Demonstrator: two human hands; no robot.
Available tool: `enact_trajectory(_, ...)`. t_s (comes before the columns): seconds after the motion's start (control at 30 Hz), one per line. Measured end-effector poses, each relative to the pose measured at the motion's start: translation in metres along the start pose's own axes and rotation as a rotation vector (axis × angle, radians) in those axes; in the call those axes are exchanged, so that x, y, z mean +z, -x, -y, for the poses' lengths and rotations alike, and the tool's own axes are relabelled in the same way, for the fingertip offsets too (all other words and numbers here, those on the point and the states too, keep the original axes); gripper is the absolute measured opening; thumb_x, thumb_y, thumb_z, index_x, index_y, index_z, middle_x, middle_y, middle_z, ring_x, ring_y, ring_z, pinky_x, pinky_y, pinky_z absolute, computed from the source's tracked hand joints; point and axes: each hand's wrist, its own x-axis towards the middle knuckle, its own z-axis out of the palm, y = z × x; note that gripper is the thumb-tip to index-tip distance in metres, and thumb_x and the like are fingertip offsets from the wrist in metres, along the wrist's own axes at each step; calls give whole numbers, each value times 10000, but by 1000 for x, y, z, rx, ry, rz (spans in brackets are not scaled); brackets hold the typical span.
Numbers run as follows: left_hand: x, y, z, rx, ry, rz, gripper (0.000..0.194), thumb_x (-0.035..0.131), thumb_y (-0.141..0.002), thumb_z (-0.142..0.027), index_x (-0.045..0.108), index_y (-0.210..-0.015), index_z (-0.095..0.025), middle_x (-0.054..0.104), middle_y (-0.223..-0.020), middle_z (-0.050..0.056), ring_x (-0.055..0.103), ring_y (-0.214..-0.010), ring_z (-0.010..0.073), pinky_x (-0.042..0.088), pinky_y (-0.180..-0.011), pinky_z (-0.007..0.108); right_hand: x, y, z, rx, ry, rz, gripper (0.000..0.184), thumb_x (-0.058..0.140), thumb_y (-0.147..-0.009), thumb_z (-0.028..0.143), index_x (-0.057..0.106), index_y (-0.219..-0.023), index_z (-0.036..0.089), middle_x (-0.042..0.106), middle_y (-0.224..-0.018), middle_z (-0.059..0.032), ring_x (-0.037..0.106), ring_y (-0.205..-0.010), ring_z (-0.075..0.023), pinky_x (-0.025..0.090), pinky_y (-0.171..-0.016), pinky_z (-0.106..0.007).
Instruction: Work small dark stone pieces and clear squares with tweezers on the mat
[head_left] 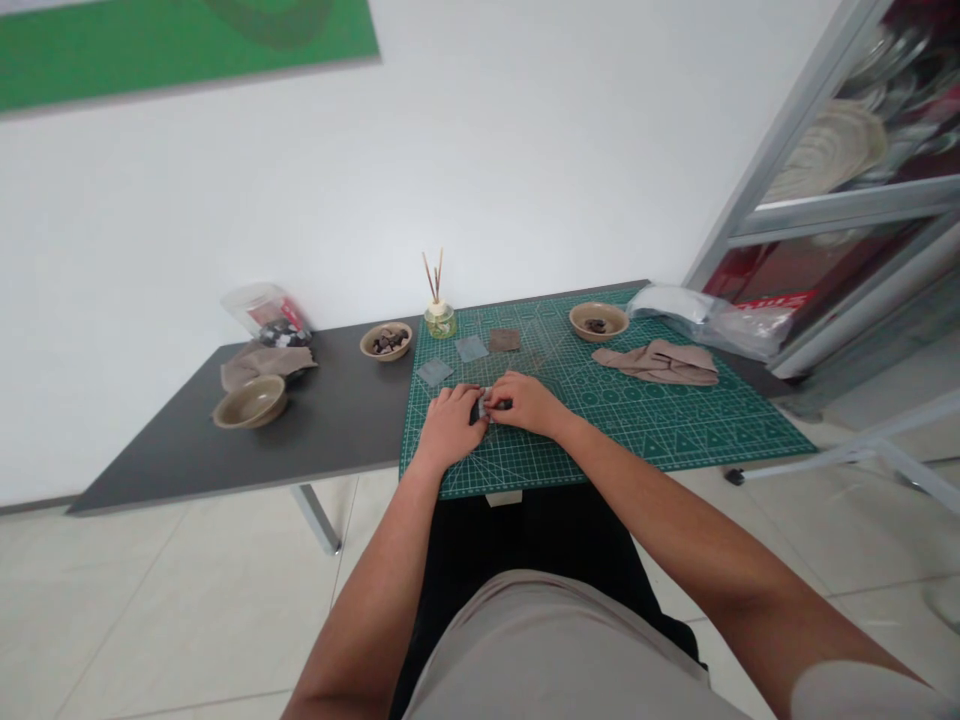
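My left hand [452, 422] and my right hand [531, 405] meet over the green cutting mat [622, 430], close to its front edge. Between their fingertips lies a small grey sheet [484, 404], which my left fingers and thumb press on. My right fingers are closed in a pinch on a small dark stone [505, 404]; its full shape is hidden. Just beyond the hands lie two grey-blue squares, one left [435, 372] and one nearer the middle [472, 348], and a brown square [504, 340] that looks like sandpaper.
Bowls with stones stand at back left [385, 352] and back right [598, 332]; another bowl [251, 405] is far left, near a cloth [259, 366] and a tipped jar [270, 315]. A reed diffuser [440, 320] stands by the wall. Right are a brown cloth [660, 364] and plastic bag [712, 315].
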Motion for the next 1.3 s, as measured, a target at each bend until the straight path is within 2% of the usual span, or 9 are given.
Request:
enact_trajectory(0.13,-1,1,0,9,0,-8,413,534,-871,-325,540,-1280,-269,538,-1356,50,471,-1191,257,390,-1000,424,-3,3,0,5,-30,-11,88,765,-729,175,690,-691,200,690,-799,-11,580,-814,-176,432,-791,-308)
enact_trajectory(0.3,0,1,0,22,-5,-26,400,529,-868,-311,542,-1264,-257,546,-1353,44,475,-1183,255,402,-983,419,1,0,-3,-27,-21,3,29,723,-804,195,721,-777,204,714,-864,-23,592,-837,-177,422,-850,-333)
enact_trajectory(0.4,0,1,0,20,-2,-32,407,537,-860,-313,537,-1263,-256,546,-1353,40,478,-1180,257,397,-986,417,2,-1,-3,26,17,-40,37,698,-828,199,725,-804,191,709,-875,-39,584,-860,-186,417,-856,-341)
enact_trajectory(0.53,0,2,0,16,1,-31,424,543,-860,-333,524,-1276,-252,540,-1361,40,479,-1182,258,395,-983,412,0,3,0,103,62,-88,82,726,-771,162,698,-698,187,650,-780,-30,554,-823,-187,420,-783,-313)
enact_trajectory(0.73,1,1,1,31,-6,-36,392,514,-880,-324,531,-1264,-250,546,-1353,44,476,-1186,259,398,-970,419,-2,3,2,-30,5,35,31,714,-812,191,727,-786,202,688,-871,-32,576,-862,-183,420,-831,-320)
enact_trajectory(0.83,2,1,2,31,-4,-38,393,537,-864,-315,540,-1251,-249,553,-1348,38,480,-1178,261,401,-963,424,1,1,0,5,39,-1,69,681,-847,206,723,-794,192,689,-866,-38,570,-859,-186,406,-852,-334)
enact_trajectory(0.97,2,0,2,24,8,-32,425,561,-852,-320,531,-1270,-254,553,-1347,37,479,-1181,261,396,-972,424,1,1,-1,93,94,-76,88,712,-798,170,697,-711,182,650,-793,-31,542,-806,-184,398,-836,-335)
enact_trajectory(1.17,2,0,2,20,-7,-31,374,530,-871,-314,549,-1240,-256,550,-1340,45,474,-1178,262,400,-952,426,0,2,0,-51,23,39,49,714,-817,199,715,-768,200,686,-869,-23,556,-825,-175,387,-859,-338)
enact_trajectory(1.3,1,0,2,21,-2,-18,391,559,-858,-322,546,-1244,-259,546,-1337,39,468,-1186,256,396,-966,419,3,1,-1,12,62,-36,57,686,-839,200,717,-791,190,677,-872,-32,539,-836,-181,378,-859,-342)
